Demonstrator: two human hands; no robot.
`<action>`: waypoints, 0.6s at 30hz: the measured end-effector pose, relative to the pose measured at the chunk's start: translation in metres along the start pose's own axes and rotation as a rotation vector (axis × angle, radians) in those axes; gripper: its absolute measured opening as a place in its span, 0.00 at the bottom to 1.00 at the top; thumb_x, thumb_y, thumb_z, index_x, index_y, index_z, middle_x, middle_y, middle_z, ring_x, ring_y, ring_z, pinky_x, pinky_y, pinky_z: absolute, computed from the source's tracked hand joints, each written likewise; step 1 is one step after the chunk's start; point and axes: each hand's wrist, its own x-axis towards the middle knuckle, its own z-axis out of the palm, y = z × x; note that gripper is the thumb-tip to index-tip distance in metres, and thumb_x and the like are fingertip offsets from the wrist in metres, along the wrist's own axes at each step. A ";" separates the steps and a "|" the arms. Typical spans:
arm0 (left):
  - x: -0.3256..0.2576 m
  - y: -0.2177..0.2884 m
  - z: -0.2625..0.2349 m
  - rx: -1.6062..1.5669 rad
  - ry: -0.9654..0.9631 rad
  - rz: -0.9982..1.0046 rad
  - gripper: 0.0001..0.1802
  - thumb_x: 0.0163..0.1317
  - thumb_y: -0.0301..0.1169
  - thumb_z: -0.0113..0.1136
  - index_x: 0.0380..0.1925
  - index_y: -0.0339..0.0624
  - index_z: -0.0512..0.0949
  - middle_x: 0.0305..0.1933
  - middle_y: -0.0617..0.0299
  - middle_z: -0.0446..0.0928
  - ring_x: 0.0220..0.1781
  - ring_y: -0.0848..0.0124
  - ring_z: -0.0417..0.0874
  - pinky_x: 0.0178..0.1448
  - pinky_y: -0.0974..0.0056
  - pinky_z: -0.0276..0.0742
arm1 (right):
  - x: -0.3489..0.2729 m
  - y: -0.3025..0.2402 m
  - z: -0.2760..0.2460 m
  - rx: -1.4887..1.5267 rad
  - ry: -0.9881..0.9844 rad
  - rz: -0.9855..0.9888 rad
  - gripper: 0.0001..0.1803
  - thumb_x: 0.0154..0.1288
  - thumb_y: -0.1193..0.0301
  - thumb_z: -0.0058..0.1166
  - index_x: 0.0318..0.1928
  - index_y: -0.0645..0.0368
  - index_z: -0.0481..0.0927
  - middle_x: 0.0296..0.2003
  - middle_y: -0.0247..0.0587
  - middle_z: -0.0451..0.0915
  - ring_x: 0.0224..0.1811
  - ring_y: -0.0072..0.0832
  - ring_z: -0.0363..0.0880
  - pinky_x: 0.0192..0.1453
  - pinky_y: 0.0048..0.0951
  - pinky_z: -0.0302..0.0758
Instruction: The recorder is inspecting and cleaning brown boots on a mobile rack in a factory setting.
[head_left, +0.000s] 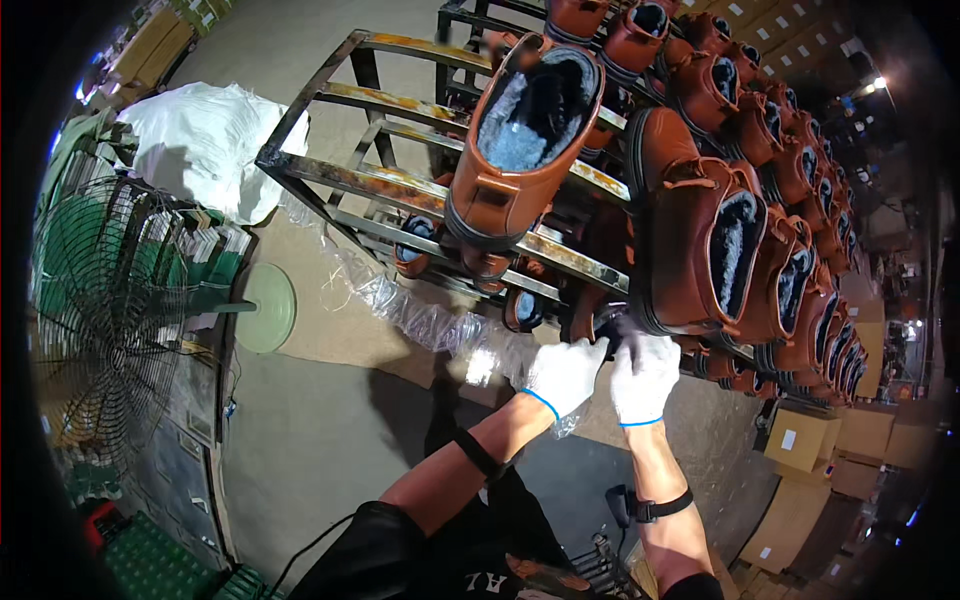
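My left hand [561,380] and my right hand [645,373], both in white gloves with blue cuffs, are close together below a metal rack. Their fingers are closed at the collar of a brown leather boot [584,313] on a lower level. The boot is partly hidden by the rack and my gloves, and the right fingertips are blurred. Crinkled clear plastic [430,320] runs from the left toward my left hand, and some hangs below it. Above, one brown boot [505,195] with grey fleece lining sits on the bars; a larger boot [690,240] stands to its right.
The rusty rack [400,180] juts out to the left, with rows of brown boots on its right. A wire fan [115,300], a round green base [268,308] and a white sack [205,145] stand left. Cardboard boxes [803,437] are at the right.
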 end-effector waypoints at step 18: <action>-0.052 0.001 -0.015 -0.759 -0.100 0.140 0.05 0.69 0.28 0.63 0.40 0.39 0.82 0.39 0.57 0.82 0.43 0.62 0.87 0.50 0.57 0.83 | -0.038 0.031 -0.104 0.609 -0.411 0.257 0.16 0.58 0.79 0.67 0.49 0.59 0.86 0.38 0.41 0.87 0.40 0.33 0.86 0.48 0.33 0.83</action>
